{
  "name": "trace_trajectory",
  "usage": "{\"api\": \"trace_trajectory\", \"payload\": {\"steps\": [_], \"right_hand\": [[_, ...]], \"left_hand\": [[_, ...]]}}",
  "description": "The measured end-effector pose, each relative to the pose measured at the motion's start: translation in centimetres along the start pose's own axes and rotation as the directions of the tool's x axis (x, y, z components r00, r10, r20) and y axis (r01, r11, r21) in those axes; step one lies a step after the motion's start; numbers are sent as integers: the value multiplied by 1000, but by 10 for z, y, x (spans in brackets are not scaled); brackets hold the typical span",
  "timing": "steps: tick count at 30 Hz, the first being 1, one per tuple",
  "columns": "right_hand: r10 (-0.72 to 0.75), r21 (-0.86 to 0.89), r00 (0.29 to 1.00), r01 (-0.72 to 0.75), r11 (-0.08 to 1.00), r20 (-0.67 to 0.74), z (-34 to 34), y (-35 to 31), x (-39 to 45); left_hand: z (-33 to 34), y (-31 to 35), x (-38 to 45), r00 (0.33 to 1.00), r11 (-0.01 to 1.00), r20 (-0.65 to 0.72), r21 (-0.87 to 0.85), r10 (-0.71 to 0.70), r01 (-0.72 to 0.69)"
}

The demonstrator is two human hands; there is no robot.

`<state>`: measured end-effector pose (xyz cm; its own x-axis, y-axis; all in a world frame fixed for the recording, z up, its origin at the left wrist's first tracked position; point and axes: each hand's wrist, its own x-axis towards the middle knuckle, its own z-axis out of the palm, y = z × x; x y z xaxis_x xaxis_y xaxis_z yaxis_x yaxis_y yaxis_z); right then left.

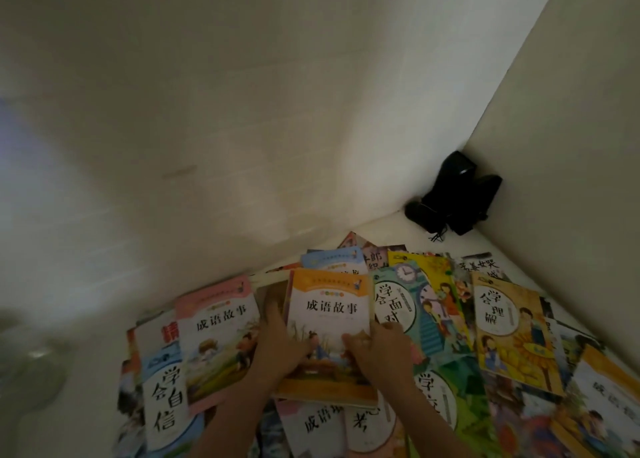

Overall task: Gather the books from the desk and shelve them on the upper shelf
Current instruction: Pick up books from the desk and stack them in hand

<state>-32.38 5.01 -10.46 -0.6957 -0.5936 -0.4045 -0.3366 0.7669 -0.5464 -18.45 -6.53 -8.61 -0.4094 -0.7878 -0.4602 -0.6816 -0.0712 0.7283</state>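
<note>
Desk point(388, 227) in a white corner, still littered with books: your left hand point(278, 341) and right hand point(375, 348) grip the orange book point(329, 314); shelving hasn't begun

Orange-topped book point(329, 322) with a white title band, pink-bordered book point(218, 333) on its left, yellow sunflower-patterned book point(512, 333) right, black object point(453, 194) far.

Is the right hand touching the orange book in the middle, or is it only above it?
Touching. In the head view the right hand lies on the cover of the orange book, fingers curled over its right edge.
</note>
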Motion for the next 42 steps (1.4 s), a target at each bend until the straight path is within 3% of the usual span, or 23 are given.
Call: {"api": "trace_trajectory", "payload": {"steps": [5,8,10,12,15,21,26,30,33,42], "right_hand": [[131,314,974,-185,931,186,-9,3,-1],[185,553,943,-314,772,277,-15,6,0],[181,614,921,-366,699,344,-20,9,0],[157,609,916,-366,703,370,-25,12,-2],[110,603,927,-320,731,359,-29,22,-8],[-19,550,965,-134,824,263,-50,33,-21],[-188,469,972,102,877,141,-74,34,-28],[-379,501,925,330,800,-4,-79,23,-25],[-424,544,906,352,762,6,-65,19,-17],[-382,600,921,346,721,-71,-37,52,-10]], "left_hand": [[0,-4,11,996,983,20,-161,-85,88],[5,0,19,987,962,23,-222,-158,159],[10,0,24,972,930,78,-284,-220,233],[14,2,30,956,895,180,-346,-232,282],[21,7,31,943,882,272,-374,-190,286],[24,11,7,960,967,279,-246,8,63],[21,29,-26,950,920,197,-359,241,-159],[12,34,-31,926,847,47,-425,374,-320],[11,21,-31,915,822,-37,-427,401,-378],[38,12,-23,900,824,-81,-374,429,-426]]}}
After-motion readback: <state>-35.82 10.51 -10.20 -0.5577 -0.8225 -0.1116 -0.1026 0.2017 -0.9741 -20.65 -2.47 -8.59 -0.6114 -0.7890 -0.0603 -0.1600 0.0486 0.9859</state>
